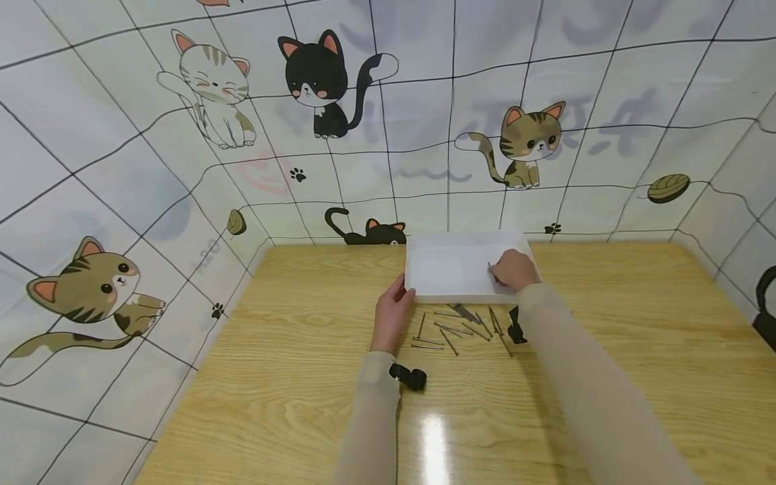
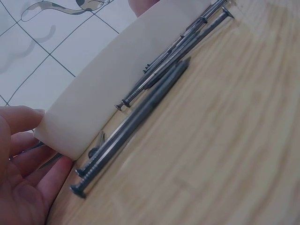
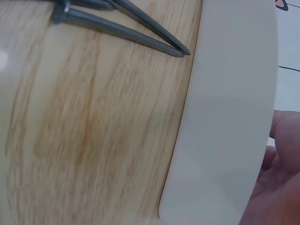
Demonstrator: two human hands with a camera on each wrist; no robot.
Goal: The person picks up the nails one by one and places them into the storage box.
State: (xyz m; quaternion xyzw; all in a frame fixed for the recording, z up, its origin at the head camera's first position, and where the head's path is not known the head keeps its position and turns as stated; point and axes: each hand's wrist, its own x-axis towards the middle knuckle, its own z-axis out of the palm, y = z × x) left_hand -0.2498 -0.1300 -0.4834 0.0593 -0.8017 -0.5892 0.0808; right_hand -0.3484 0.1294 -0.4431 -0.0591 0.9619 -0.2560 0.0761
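Observation:
A shallow white tray sits at the back of the wooden table. My left hand grips its front left corner; in the left wrist view the thumb lies on the rim and the fingers are at the side. Inside the tray on the right is my right hand, pinching what appears to be a nail, of which only a small end shows. Several long steel nails lie scattered on the table in front of the tray, some close to its wall. The right wrist view shows the right hand partly hidden behind the tray wall.
Cloth walls with printed cats rise behind and beside the table. A black camera is strapped to the left wrist, another to the right. A black object stands at the right edge.

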